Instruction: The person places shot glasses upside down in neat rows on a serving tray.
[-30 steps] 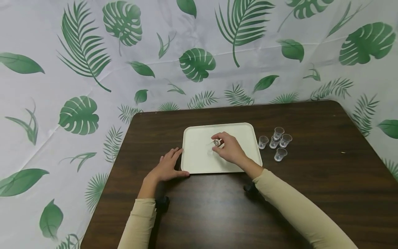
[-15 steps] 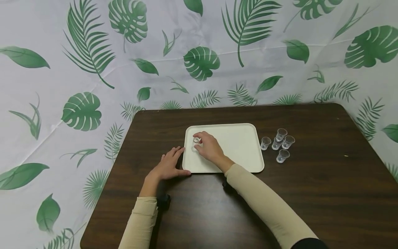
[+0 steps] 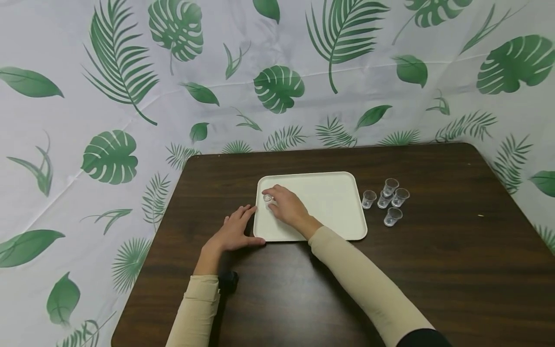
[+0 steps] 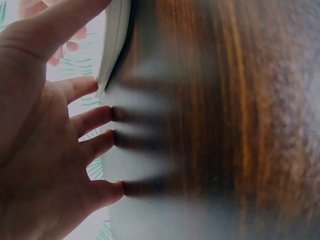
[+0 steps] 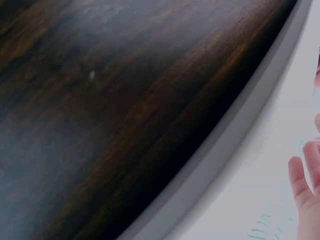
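At the tray's left end, my right hand [image 3: 289, 207] has its fingertips and thumb around a small clear cup [image 3: 267, 197]. The cup is partly hidden by the fingers, low over the cream tray [image 3: 323, 207]. My left hand [image 3: 232, 233] is spread beside the tray's near left corner, thumb along the front edge and fingers at the left edge. In the left wrist view its straight fingertips [image 4: 104, 142] touch the dark wood. The right wrist view catches only some right-hand fingers [image 5: 299, 182] at its edge, above the tray.
Just right of the tray, several more small clear cups [image 3: 392, 217] form a loose cluster on the brown wooden table [image 3: 442, 250]. One of these cups [image 3: 390, 185] overlaps another in the head view. A leaf-print cloth [image 3: 234, 96] hangs behind the table.
My right hand has carried the small cup leftward over the tray, from near its middle to the left end, and lower. My left hand has stayed at the corner.
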A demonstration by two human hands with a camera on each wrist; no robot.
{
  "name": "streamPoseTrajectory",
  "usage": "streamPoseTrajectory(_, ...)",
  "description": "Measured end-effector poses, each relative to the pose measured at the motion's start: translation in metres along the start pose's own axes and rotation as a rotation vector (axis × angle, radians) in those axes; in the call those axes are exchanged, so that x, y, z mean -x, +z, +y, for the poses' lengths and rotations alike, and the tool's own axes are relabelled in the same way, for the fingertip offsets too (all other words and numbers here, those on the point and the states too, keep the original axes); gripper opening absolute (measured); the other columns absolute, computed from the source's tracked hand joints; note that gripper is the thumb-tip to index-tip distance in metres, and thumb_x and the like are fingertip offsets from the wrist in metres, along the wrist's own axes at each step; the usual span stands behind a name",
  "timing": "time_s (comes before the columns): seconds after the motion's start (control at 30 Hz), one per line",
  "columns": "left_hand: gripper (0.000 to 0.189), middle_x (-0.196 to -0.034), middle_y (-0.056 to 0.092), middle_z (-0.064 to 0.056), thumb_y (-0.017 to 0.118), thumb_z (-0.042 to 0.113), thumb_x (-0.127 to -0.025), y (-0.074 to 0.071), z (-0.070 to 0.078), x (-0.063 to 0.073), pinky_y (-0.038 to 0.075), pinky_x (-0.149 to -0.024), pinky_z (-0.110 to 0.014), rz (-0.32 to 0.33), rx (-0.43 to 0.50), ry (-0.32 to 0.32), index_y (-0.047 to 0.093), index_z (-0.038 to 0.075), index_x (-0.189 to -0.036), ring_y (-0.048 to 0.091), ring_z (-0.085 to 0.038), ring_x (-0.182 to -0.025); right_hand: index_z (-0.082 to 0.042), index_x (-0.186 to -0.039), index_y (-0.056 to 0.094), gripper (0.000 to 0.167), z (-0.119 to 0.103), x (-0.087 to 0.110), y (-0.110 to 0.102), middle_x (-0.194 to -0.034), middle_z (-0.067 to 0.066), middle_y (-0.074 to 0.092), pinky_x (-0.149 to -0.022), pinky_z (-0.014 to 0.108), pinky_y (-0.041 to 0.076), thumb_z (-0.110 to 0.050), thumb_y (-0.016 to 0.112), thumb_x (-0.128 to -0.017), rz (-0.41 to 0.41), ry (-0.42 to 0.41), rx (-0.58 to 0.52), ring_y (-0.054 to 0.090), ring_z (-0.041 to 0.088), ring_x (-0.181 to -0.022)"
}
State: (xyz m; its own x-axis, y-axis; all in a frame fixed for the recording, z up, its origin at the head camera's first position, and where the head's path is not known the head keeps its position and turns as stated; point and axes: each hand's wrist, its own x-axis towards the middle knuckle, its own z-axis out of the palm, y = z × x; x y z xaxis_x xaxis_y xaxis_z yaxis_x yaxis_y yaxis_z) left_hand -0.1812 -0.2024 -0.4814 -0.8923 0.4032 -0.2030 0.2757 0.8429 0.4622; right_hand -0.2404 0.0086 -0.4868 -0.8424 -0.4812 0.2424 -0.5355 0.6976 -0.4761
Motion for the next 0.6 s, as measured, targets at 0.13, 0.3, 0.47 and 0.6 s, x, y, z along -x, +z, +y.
streamPoseTrajectory(0.13, 0.107, -0.159, 0.022, -0.015, 0.074, 0.063, -0.076, -0.001, -0.001, 0.000, 0.015, -0.109, -0.068, -0.008, 0.003, 0.000, 0.024, 0.014, -0.157, 0.017, -0.036, -0.146, -0.020, -0.140, 0.056, 0.049, 0.002, 0.002, -0.001, -0.112, 0.000, 0.058, -0.085, 0.033, 0.049, -0.016, 0.069, -0.093, -0.041, 0.006, 0.003, 0.059, 0.014, -0.095)
streamPoseTrajectory(0.3, 0.106, -0.159, 0.023, -0.015, 0.074, 0.063, -0.077, -0.002, -0.002, -0.001, 0.016, -0.109, -0.067, -0.011, 0.003, 0.009, 0.025, 0.014, -0.157, 0.019, -0.038, -0.145, -0.022, -0.148, 0.045, 0.058, 0.003, 0.004, -0.003, -0.123, 0.002, 0.055, -0.089, 0.037, 0.048, -0.028, 0.067, -0.094, -0.100, 0.031, 0.029, 0.056, 0.018, -0.107)
streamPoseTrajectory(0.47, 0.105, -0.158, 0.024, -0.015, 0.074, 0.062, -0.077, -0.003, -0.002, -0.001, 0.017, -0.108, -0.067, -0.015, 0.009, 0.021, 0.026, 0.014, -0.156, 0.020, -0.038, -0.145, -0.021, -0.148, 0.044, 0.060, 0.005, 0.007, -0.009, -0.125, 0.004, 0.055, -0.088, 0.040, 0.049, -0.036, 0.065, -0.095, -0.081, 0.007, 0.068, 0.055, 0.021, -0.113)
streamPoseTrajectory(0.6, 0.105, -0.158, 0.023, -0.015, 0.074, 0.062, -0.077, -0.003, -0.001, -0.001, 0.017, -0.108, -0.068, -0.015, 0.006, 0.016, 0.026, 0.014, -0.157, 0.021, -0.038, -0.144, -0.020, -0.148, 0.045, 0.060, 0.006, 0.012, -0.017, -0.122, 0.004, 0.056, -0.083, 0.041, 0.051, -0.040, 0.064, -0.095, -0.064, -0.018, 0.094, 0.056, 0.021, -0.110)
